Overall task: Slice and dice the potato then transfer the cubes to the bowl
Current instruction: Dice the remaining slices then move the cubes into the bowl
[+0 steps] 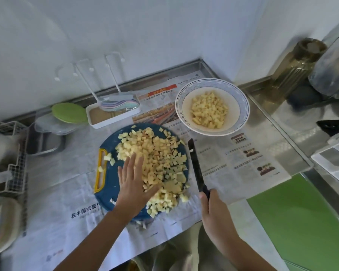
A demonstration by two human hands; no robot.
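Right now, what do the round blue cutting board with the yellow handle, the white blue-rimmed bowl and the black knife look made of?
Round blue cutting board: probably plastic, matte, moulded yellow handle. White blue-rimmed bowl: likely glazed ceramic, glossy with painted rim. Black knife: matte blade, coated steel or ceramic; unclear.
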